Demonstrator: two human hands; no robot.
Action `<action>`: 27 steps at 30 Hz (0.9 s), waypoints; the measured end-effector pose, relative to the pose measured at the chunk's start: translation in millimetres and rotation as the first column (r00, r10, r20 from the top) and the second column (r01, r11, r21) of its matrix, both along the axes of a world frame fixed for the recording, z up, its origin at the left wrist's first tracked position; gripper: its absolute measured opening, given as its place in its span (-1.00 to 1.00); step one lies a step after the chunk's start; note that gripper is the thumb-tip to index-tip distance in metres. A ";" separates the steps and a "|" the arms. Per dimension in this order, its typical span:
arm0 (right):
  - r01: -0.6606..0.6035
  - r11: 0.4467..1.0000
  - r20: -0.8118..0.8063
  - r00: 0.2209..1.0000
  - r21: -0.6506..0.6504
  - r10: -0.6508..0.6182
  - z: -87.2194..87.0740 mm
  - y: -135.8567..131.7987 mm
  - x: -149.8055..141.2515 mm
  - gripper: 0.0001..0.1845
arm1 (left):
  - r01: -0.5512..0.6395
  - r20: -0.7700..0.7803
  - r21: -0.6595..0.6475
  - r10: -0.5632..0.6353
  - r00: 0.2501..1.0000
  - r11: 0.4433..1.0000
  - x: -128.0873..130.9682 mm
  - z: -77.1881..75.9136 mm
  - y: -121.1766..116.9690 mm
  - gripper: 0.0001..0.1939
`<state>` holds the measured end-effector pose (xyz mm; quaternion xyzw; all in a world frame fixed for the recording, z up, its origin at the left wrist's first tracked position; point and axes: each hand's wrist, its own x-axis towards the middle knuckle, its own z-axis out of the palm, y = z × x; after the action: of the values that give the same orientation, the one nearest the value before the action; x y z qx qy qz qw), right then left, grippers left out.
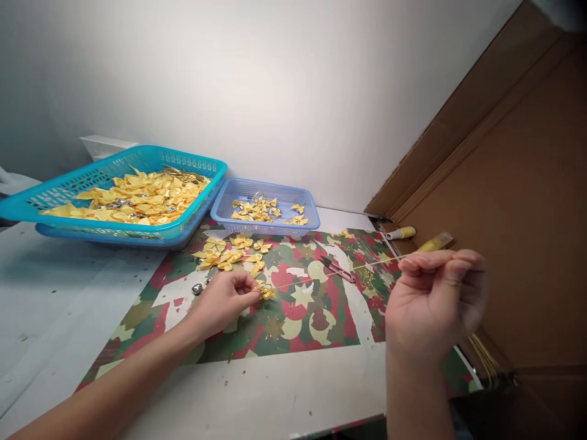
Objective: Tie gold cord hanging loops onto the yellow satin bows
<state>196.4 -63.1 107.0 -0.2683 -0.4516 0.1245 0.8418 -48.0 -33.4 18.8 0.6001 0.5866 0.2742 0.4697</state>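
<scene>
My left hand is closed in a pinch on a small yellow ribbon bow, low over the patterned sheet. A thin yellow thread stretches from that bow up to the right. Its other end goes into my right hand, raised at the right with thumb and fingers pressed together on it. Pink-handled thread snips lie beneath the thread. Just beyond my left hand rests a loose cluster of yellow bows. A silver jingle bell sits beside my left wrist.
A turquoise basket of yellow bows and bells stands at the left, above a blue basket. A smaller blue basket holds several bows. Yellow thread spools lie near the cardboard wall at the right. Thread scraps litter the patterned sheet.
</scene>
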 end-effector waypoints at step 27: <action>-0.241 0.957 -0.168 0.962 -0.165 0.213 6.1 28.3 0.8 -0.87 | 0.044 0.156 -0.237 -0.007 0.988 0.970 0.9 -0.8 1.7 -0.69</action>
<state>197.2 -34.8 113.1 -0.2811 -0.4020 0.2813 0.8248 -47.1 -31.8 17.9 0.5236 0.5696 0.2407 0.5861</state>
